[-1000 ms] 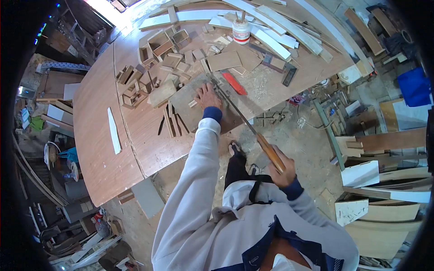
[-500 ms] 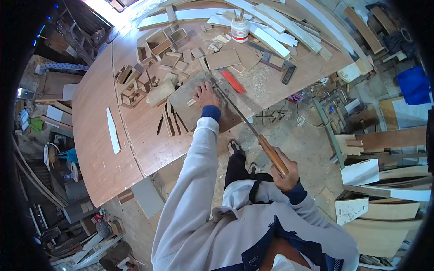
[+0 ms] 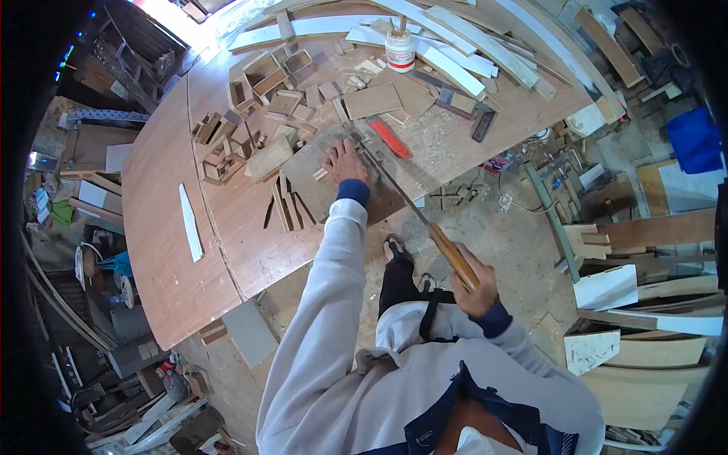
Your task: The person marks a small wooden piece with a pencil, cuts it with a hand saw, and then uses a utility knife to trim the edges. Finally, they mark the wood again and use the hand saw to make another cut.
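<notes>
My right hand (image 3: 476, 288) is wrapped round the wooden handle (image 3: 453, 256) of a saw. Its thin metal blade (image 3: 398, 186) slants up and left across the table edge, the far end beside my left fingertips. My left hand (image 3: 349, 163) presses down on a grey board (image 3: 307, 165), fingers bent over a small pale wood strip (image 3: 321, 174) whose end pokes out by the thumb side. Most of that strip is hidden under the hand. Just right of the blade lies a red-handled tool (image 3: 390, 138).
Small wooden boxes (image 3: 265, 72), offcuts and dark-edged strips (image 3: 282, 203) lie left of my hand. A white jar with brushes (image 3: 400, 53) stands behind, near long white boards (image 3: 455, 68). A metal square (image 3: 481, 123) lies near the right edge; boards (image 3: 652, 356) are stacked on the right.
My right hand and the saw have slid slightly forward and left along the blade's line. My left hand stays in place on the board.
</notes>
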Available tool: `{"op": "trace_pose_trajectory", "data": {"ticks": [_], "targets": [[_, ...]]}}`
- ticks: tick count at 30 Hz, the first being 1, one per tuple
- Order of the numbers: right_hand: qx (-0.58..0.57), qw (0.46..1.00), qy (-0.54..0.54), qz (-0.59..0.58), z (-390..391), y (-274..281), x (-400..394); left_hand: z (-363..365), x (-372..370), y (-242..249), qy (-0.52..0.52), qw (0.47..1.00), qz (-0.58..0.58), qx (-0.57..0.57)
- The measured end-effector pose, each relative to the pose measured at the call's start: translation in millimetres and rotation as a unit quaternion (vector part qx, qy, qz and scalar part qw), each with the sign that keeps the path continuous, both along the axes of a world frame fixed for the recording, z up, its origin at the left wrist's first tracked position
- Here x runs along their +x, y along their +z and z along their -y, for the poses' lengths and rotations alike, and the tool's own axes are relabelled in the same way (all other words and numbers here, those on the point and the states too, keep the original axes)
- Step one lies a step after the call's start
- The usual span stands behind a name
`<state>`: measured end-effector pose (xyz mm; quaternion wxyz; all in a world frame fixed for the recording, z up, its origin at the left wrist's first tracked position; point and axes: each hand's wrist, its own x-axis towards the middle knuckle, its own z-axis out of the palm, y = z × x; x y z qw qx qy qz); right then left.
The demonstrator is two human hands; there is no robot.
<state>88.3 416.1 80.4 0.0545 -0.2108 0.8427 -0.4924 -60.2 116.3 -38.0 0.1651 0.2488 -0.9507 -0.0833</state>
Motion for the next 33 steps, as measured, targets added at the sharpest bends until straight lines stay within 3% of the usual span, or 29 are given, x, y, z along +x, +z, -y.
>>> {"op": "trace_pose_trajectory", "data": {"ticks": [5,12,18,21,27,33], "targets": [[-0.027,0.999,-0.011,0.015,42.0,-23.7,-37.7,-2.1,1.6,8.2,-0.003,1.000,0.021,0.021],[-0.043,0.999,-0.012,-0.017,-8.8,3.5,6.9,0.7,2.7,-1.7,-0.001,1.000,0.012,0.010],[-0.030,1.000,-0.007,-0.004,51.5,-17.2,-45.3,0.4,4.6,9.6,-0.007,0.999,0.025,0.027],[-0.049,0.999,-0.008,0.012,33.1,-25.3,-32.1,-3.3,9.5,-11.9,-0.006,1.000,0.018,0.023],[-0.021,1.000,-0.009,0.021,-5.6,13.7,1.1,2.3,-0.5,-2.9,-0.003,1.000,0.015,0.007],[-0.042,0.999,-0.008,-0.011,45.4,-23.0,-43.7,3.6,-3.4,4.2,-0.004,1.000,0.013,0.018]]}}
